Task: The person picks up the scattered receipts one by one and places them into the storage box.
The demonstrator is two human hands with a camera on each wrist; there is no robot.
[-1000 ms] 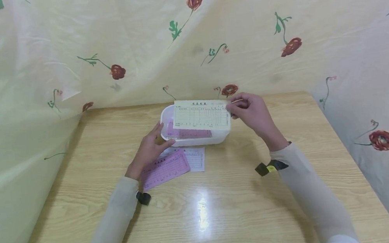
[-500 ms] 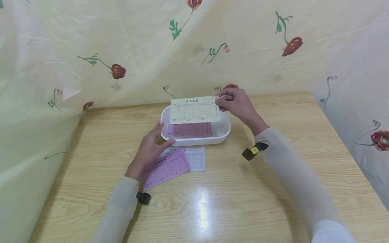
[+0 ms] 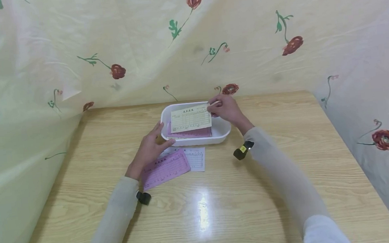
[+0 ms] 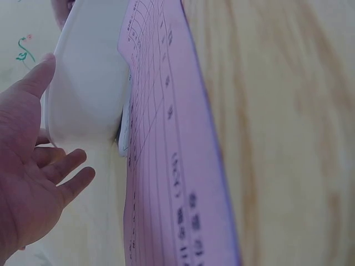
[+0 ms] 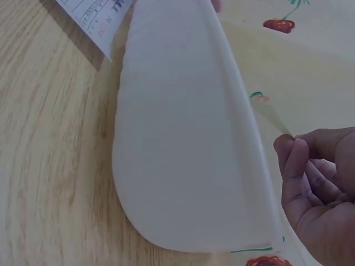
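A white plastic tub (image 3: 220, 130) with rounded ends stands near the back of the table. Its left end has my left hand (image 3: 149, 148) resting against it, thumb at the front rim and fingers spread along the side; in the left wrist view that hand (image 4: 28, 160) is relaxed. My right hand (image 3: 227, 109) pinches the right edge of a pale yellow printed form slip (image 3: 190, 118), tilted over the tub. Fingertips (image 5: 297, 143) grip its thin edge in the right wrist view. Under the yellow slip, a pink form slip (image 3: 192, 134) lies in the tub.
In front of the tub another pink form slip (image 3: 166, 170) overlaps a white one (image 3: 196, 159) on the wooden table (image 3: 202, 199). A flowered cloth (image 3: 138, 44) hangs behind the table and along both sides.
My right hand has moved left with the yellow slip, and the slip has come lower into the tub. The left hand, the tub and the slips on the table have stayed put.
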